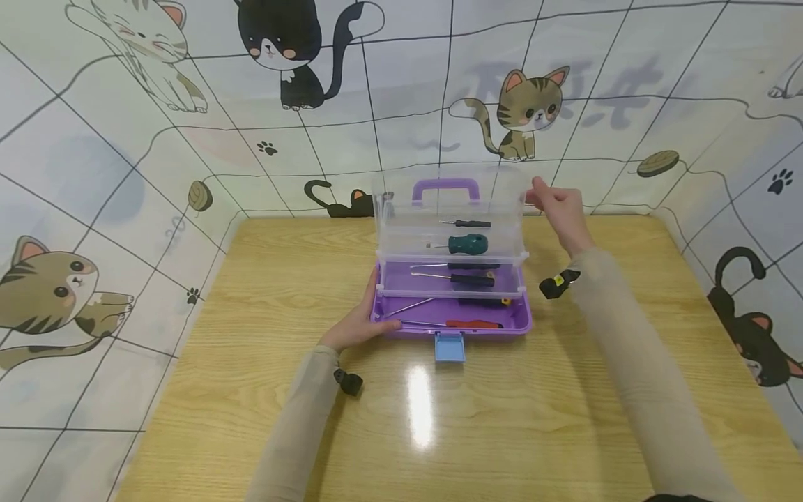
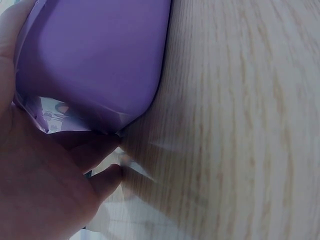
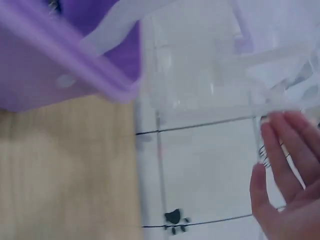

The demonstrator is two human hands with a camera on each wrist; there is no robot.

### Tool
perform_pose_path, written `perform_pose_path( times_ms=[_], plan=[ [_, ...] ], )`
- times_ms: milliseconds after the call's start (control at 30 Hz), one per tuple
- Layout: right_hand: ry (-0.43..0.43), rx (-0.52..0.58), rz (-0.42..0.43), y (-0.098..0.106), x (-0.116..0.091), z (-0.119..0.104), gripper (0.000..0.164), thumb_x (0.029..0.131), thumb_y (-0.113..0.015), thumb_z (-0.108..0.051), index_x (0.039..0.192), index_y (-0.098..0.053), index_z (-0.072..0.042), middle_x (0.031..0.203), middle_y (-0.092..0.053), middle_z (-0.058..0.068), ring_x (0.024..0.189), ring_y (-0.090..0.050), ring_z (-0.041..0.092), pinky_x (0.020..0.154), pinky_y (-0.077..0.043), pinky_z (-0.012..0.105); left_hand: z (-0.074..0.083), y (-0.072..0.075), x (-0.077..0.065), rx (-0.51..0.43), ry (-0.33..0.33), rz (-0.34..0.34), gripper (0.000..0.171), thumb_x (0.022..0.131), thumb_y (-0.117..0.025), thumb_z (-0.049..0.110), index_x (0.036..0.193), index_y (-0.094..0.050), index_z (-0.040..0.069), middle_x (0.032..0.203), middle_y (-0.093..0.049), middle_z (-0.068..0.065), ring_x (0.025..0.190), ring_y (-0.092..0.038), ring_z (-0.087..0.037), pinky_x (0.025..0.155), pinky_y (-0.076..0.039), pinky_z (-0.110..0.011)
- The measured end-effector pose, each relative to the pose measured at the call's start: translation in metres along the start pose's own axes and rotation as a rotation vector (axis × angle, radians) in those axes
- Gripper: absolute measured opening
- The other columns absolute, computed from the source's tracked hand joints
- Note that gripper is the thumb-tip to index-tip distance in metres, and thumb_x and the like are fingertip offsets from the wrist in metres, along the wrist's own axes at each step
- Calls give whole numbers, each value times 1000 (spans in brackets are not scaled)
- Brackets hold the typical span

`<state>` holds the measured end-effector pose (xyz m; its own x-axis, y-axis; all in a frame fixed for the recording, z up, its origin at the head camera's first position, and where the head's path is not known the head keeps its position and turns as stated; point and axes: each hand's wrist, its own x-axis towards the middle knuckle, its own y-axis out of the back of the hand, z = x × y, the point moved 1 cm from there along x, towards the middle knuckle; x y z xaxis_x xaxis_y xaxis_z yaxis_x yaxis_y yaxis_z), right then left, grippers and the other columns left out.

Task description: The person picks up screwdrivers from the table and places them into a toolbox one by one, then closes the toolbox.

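A purple toolbox (image 1: 527, 322) stands with its clear lid (image 1: 502, 188) raised and its clear tiers fanned out. My left hand (image 1: 354, 328) grips the box's front left corner, thumb over the rim and fingers along the side wall (image 2: 100, 55). Beside the lid's right edge is my right hand (image 1: 562, 213); in the right wrist view its fingers are extended, fingertips right at the clear plastic. The tiers carry a small black screwdriver (image 1: 473, 224), a green-handled screwdriver (image 1: 468, 244) and black-handled screwdrivers (image 1: 472, 280). A red-handled screwdriver (image 1: 473, 324) lies in the base.
The box stands on a wooden table (image 1: 263, 362), near its back edge. A wall covering with cartoon cats (image 1: 533, 111) rises behind and on both sides. A blue latch (image 1: 449, 348) hangs at the box's front, and a purple handle (image 1: 445, 184) is on the lid.
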<state>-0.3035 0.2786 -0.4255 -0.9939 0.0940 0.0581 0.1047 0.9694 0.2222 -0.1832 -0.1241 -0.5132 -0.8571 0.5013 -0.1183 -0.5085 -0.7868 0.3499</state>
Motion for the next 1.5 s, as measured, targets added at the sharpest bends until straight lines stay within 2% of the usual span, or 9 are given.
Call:
perform_pose_path(
  times_ms=[333, 433, 600, 800, 933, 1067, 1167, 1333, 1500],
  plan=[
    [29, -181, 110, -3, -9, -19, 57, 83, -65, -60, 80, -78, -5, 69, -67, -8, 92, -56, 17, 89, -38, 36, -3, -2, 0, -9, 7, 0, 121, 81, -78, 34, 150, 22, 38, 160, 12, -5, 143, -13, -33, 114, -14, -47],
    [63, -149, 74, -2, -13, -18, 54, 87, -64, -54, 82, -74, -2, 80, -65, -11, 90, -53, 12, 84, -37, 32, -3, -2, 0, -11, 7, -2, 120, 83, -77, 30, 150, 22, 36, 160, 12, -7, 143, -12, -33, 114, -13, -48],
    [114, -37, -30, -1, -16, -17, 40, 95, -59, -42, 93, -73, -4, 122, -62, -5, 108, -53, 12, 92, -42, 29, -1, -1, 0, 12, 27, 1, 118, 85, -75, 24, 150, 23, 27, 160, 10, -9, 143, -9, -32, 114, -12, -48],
    [126, 142, -130, -2, -20, -11, 26, 98, -58, -27, 107, -62, -3, 114, -61, 0, 102, -56, 13, 83, -49, 20, 20, 1, -7, 10, 46, -26, 114, 86, -72, 17, 151, 21, 14, 159, 9, -16, 143, -10, -37, 114, -12, -50],
    [133, 208, -191, -3, -23, -10, 45, 99, -55, -23, 140, -46, -6, 123, -52, 8, 110, -52, 16, 83, -48, 19, 36, 2, -13, 16, 55, -38, 112, 87, -71, 15, 151, 20, 7, 158, 7, -20, 142, -11, -39, 114, -13, -49],
    [117, 277, -270, -3, -26, -13, 57, 100, -53, -24, 150, -33, -8, 139, -40, 13, 123, -42, 21, 98, -40, 27, 41, 1, -14, 23, 59, -32, 111, 87, -70, 15, 150, 20, 4, 157, 5, -23, 142, -12, -40, 114, -13, -50],
    [110, 343, -326, -2, -28, -16, 53, 100, -52, -22, 148, -37, -5, 138, -43, 8, 125, -38, 21, 110, -25, 41, 42, 1, -14, 10, 54, -27, 112, 87, -71, 15, 151, 20, 7, 158, 4, -23, 142, -12, -39, 114, -13, -49],
    [101, 441, -380, 0, -32, -17, 40, 100, -50, -14, 138, -50, -4, 125, -53, 1, 119, -41, 17, 112, -11, 55, 39, 1, -13, -19, 27, -34, 114, 86, -72, 15, 151, 21, 13, 158, 3, -21, 141, -14, -41, 113, -14, -51],
    [107, 425, -445, 1, -38, -18, 47, 100, -47, -13, 145, -39, -1, 135, -46, 2, 124, -38, 17, 112, -9, 56, 37, 4, -13, -21, -13, -36, 113, 87, -72, 13, 152, 20, 22, 159, -2, -20, 140, -20, -42, 112, -18, -52]
  ],
)
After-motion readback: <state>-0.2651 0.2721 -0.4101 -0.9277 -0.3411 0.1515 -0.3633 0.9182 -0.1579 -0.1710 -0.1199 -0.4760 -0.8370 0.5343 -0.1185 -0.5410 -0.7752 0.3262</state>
